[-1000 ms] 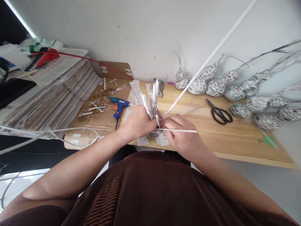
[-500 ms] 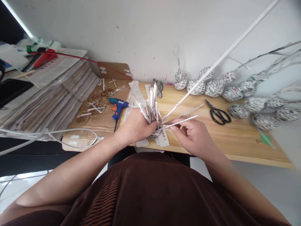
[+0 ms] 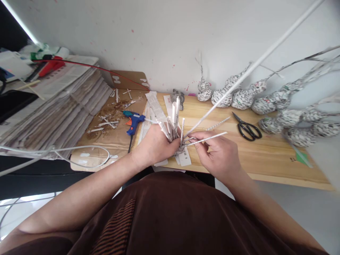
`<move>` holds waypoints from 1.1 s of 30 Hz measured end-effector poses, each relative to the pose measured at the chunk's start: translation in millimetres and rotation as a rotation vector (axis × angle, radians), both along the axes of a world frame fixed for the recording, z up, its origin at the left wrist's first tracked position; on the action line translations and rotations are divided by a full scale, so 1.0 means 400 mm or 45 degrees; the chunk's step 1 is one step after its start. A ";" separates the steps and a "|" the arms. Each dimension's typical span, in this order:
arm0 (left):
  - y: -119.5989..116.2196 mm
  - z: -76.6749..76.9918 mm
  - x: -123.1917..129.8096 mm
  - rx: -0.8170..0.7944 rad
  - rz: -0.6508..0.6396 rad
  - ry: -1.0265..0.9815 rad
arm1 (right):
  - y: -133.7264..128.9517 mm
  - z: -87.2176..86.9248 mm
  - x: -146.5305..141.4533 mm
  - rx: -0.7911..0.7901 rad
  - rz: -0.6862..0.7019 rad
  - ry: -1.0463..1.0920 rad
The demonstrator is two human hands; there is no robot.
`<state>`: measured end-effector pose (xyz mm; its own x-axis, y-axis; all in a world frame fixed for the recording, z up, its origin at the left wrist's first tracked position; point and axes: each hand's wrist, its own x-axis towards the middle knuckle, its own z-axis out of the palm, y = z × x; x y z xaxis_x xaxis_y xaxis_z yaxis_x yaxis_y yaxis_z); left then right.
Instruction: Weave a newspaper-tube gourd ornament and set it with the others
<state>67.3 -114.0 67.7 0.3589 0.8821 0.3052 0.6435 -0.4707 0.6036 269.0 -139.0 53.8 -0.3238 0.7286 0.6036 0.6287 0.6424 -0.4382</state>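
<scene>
My left hand [image 3: 159,143] is closed around a piece of weaving [image 3: 175,122] made of rolled newspaper tubes, several of which stick up past the thumb. Most of its woven base is hidden by that hand. On the right side, my right hand [image 3: 217,150] pinches a thin paper tube [image 3: 208,139] that runs out of the weaving. One long white tube [image 3: 255,71] slants from the piece far up to the upper right. Printed paper strips [image 3: 185,158] lie beneath the work.
Black scissors [image 3: 247,129] lie right of my hands. A blue glue gun [image 3: 135,122] rests on cardboard [image 3: 106,143] with paper scraps. Woven paper gourds [image 3: 242,99] line the wall. A tall newspaper stack [image 3: 79,106] stands at left, with a white cable [image 3: 79,146] looping before it.
Both hands have shifted slightly rightward with the weaving. The long tube has swung a little to the right, and the upright tubes have tilted slightly.
</scene>
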 end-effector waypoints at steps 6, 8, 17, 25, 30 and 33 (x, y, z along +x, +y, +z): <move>0.000 -0.001 -0.001 0.018 0.012 -0.028 | 0.016 0.002 0.016 0.258 0.028 -0.322; -0.001 0.001 -0.001 0.022 0.004 -0.037 | 0.018 0.005 0.017 0.248 0.012 -0.344; -0.010 0.009 0.009 -0.005 0.035 0.027 | -0.002 0.011 -0.047 0.187 -0.077 -0.101; -0.013 0.002 0.001 -0.044 0.099 0.020 | -0.028 0.003 -0.068 -0.025 0.160 0.051; -0.016 0.001 -0.003 -0.054 0.109 -0.061 | -0.039 0.030 -0.063 -0.271 0.275 0.137; -0.020 0.000 -0.003 -0.054 0.091 -0.053 | -0.036 0.038 -0.060 -0.391 0.295 0.299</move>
<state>65.9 -121.8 67.5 0.2827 0.9172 0.2807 0.6482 -0.3984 0.6489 245.0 -153.3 68.9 -0.3793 0.8099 0.4475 0.3441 0.5724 -0.7443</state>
